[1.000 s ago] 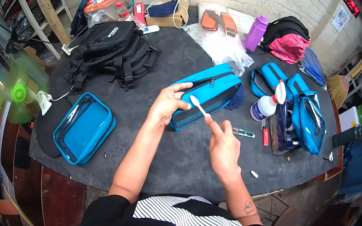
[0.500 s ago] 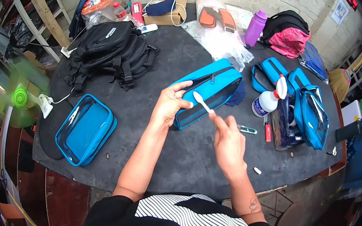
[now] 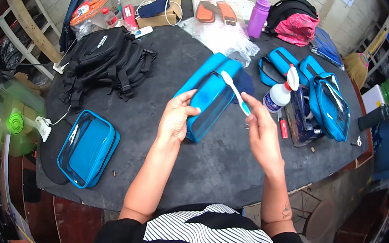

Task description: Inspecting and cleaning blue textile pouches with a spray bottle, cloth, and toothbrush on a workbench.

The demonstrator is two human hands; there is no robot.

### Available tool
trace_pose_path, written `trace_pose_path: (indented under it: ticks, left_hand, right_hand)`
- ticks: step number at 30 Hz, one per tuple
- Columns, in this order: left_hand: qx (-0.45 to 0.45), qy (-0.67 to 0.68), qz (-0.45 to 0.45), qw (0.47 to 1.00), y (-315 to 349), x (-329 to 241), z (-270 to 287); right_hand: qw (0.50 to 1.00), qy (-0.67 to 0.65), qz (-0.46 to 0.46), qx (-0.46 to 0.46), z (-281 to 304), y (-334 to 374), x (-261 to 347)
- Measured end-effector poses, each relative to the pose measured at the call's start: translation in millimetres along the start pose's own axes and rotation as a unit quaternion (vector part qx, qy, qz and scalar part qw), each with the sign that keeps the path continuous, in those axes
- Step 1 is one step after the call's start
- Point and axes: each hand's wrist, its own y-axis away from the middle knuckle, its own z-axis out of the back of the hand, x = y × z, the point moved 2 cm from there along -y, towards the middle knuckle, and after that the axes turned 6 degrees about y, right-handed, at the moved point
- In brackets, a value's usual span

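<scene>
In the middle of the black table, my left hand (image 3: 174,121) grips the near left end of a blue zip pouch (image 3: 202,86), thumb on top. The pouch is tilted, with a dark zip along its top and a see-through side panel. A white and teal toothbrush (image 3: 234,90) is pinched in my right hand (image 3: 266,134). Its head points up and left, over the pouch's zip side; I cannot tell whether it touches. Dark blue cloth (image 3: 245,85) lies partly hidden behind the pouch. A similar blue pouch (image 3: 89,150) with a clear front lies at the left.
A spray bottle (image 3: 278,96) and a red-handled tool (image 3: 283,127) are right of my hand, near more blue pouches (image 3: 332,108). A black backpack (image 3: 108,59) lies at the left. Plastic bags (image 3: 227,41) and a purple bottle (image 3: 258,18) stand along the back.
The toothbrush has swung more upright and moved up and right with my right hand. The pouch has turned steeper in my left hand. The whole view has shifted slightly.
</scene>
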Motion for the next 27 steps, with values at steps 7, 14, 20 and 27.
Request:
trace_pose_path:
  ticks: [7, 14, 20, 27]
  left_hand:
    - [0.002, 0.17, -0.043, 0.984, -4, 13, -15]
    - [0.036, 0.162, -0.184, 0.969, -9, 30, -25]
    - [0.092, 0.199, -0.124, 0.968, 0, 43, -29]
    - [0.054, 0.2, -0.158, 0.965, -3, 44, -26]
  right_hand:
    - [1.0, 0.023, -0.002, 0.002, -13, 27, 20]
    - [0.996, 0.083, -0.003, 0.038, -38, 45, 37]
    - [0.979, 0.192, -0.052, 0.045, -67, 25, 32]
    - [0.976, 0.211, -0.034, 0.041, -74, 31, 26]
